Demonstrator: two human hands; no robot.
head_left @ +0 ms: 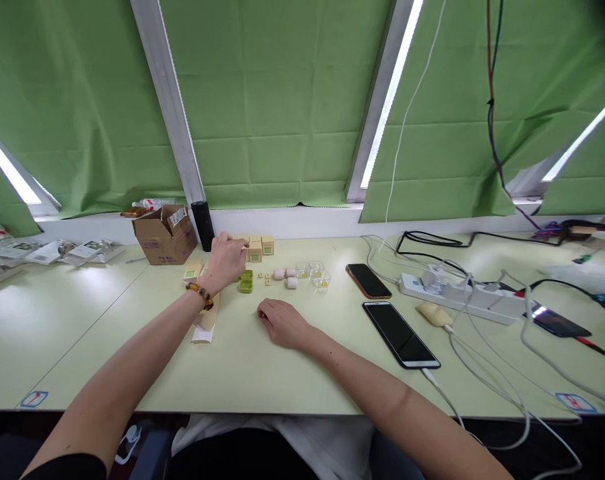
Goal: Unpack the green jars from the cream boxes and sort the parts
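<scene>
My left hand (225, 261), with a beaded bracelet at the wrist, reaches to small tan boxes (255, 253) near the wall. Its fingers are pinched together at the boxes' left side; what is in them, if anything, is hidden. On the table rests my right hand (283, 324), fingers curled in; their contents cannot be seen. Between the hands and boxes stand green square containers (245, 285), tiny yellowish pieces (267, 282), pale pink cylinders (291, 283) and clear cups (321, 278) with yellow bits. Tan card strips (209, 319) lie under my left forearm.
An open cardboard box (165, 239) and a black cylinder (203, 225) stand at the back left. Bagged items (89, 251) lie at far left. Rightward are two phones (369, 281), (401, 335), a white power strip (462, 300) and tangled cables.
</scene>
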